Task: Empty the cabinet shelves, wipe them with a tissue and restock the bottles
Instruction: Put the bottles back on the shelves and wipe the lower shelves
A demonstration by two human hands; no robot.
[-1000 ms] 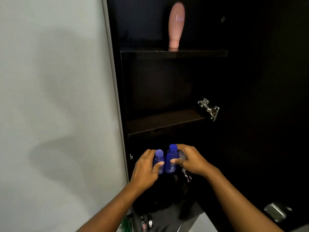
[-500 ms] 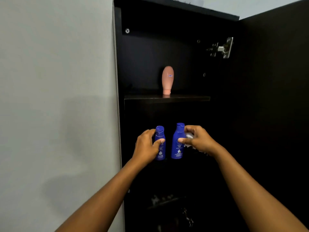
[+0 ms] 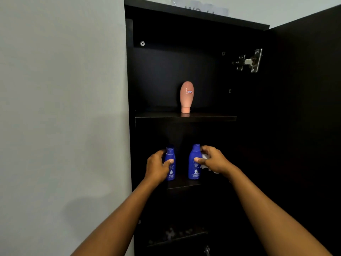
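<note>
1. The step in hand looks like restocking: two blue bottles are being stood on the middle shelf [image 3: 184, 183] of the dark cabinet [image 3: 193, 13]. To do it well, I would seat each base flat on the board before letting go, labels forward, and leave a gap between them so that neither knocks the other.
2. The left hand [image 3: 156, 168] has its grip clamped on the left blue bottle [image 3: 170, 166], thumb across the front, fingers behind.
3. The right hand [image 3: 215, 161] grips the right blue bottle [image 3: 194, 163] at its neck and side, and something white, probably the tissue [image 3: 205, 157], is tucked in the same hand.
4. Both bottles stand upright, near each other but apart; whether their bases touch the shelf I cannot tell.
5. A pink bottle [image 3: 186, 97] stands cap-down on the upper shelf [image 3: 212, 118].
</note>
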